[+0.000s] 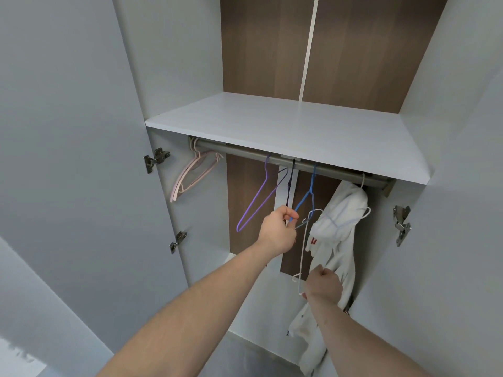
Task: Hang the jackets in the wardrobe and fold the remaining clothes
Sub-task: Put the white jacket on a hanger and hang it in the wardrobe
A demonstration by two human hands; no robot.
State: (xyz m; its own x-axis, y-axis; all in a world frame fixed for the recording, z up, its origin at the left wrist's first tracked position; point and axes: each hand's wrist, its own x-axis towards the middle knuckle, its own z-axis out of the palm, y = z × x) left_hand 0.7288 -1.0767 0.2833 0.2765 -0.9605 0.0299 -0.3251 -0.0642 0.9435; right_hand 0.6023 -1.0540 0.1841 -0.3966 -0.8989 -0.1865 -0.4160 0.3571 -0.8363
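The wardrobe [81, 131] is standing open, its pale doors swung wide to either side and its brown back panel showing behind a white shelf [285, 126]. Just under the shelf a grey rail [245, 152] is running across the full width.

A white jacket [337, 240] is hanging from the right end of the rail on a white hanger, drooping in folds toward the bottom of the opening. At the far left end a bunch of pink hangers [190, 175] is resting against the side wall. Between them, near the middle of the rail, a purple hanger [258, 197], a thin dark hanger [290, 183] and a blue hanger [306, 197] are hanging bare.

Both bare forearms are reaching up and forward from the lower edge of the view. The left hand [279, 229] is stretching out to the middle of the rail, its fingers curled and its thumb and fingertips pinching the lower corner of the blue hanger. The right hand [324, 285] is lower and to the right, just in front of the jacket, knuckles toward the camera and fingers curled into a fist around a loose white wire hanger [303, 248], which is standing tilted, its hook up beside the blue one. Whether this hand is also gripping jacket cloth cannot be told.
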